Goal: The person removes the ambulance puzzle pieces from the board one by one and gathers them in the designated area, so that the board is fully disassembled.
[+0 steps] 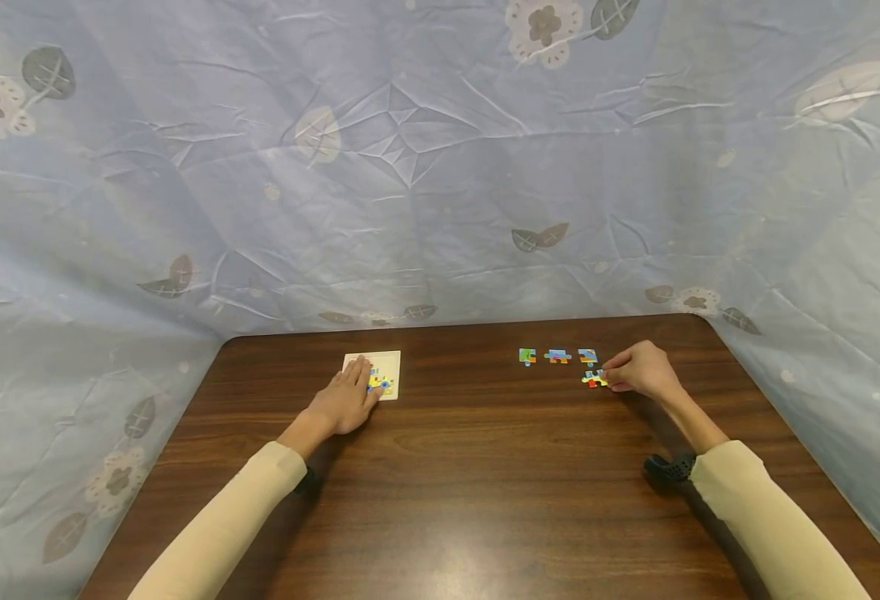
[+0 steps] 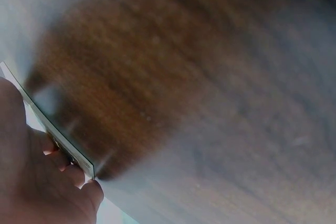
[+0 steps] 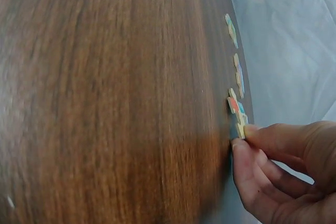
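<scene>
At the far left of the table, my left hand (image 1: 338,407) rests palm down on a pale puzzle board (image 1: 389,363), its fingers extended over it. A yellow and blue picture shows on the board beside the fingers, partly hidden by them. In the left wrist view the board's thin edge (image 2: 58,130) runs along the fingers. My right hand (image 1: 645,371), far right, pinches a jigsaw piece (image 1: 592,380) of yellow, red and blue between thumb and fingertips. The right wrist view shows this piece (image 3: 234,103) low over the tabletop.
Just beyond the right hand lie a green jigsaw piece (image 1: 527,357), a blue and orange one (image 1: 557,356) and another blue and orange one (image 1: 587,356) in a row. The dark wooden table (image 1: 440,467) ends at a floral curtain (image 1: 440,208) behind and on both sides.
</scene>
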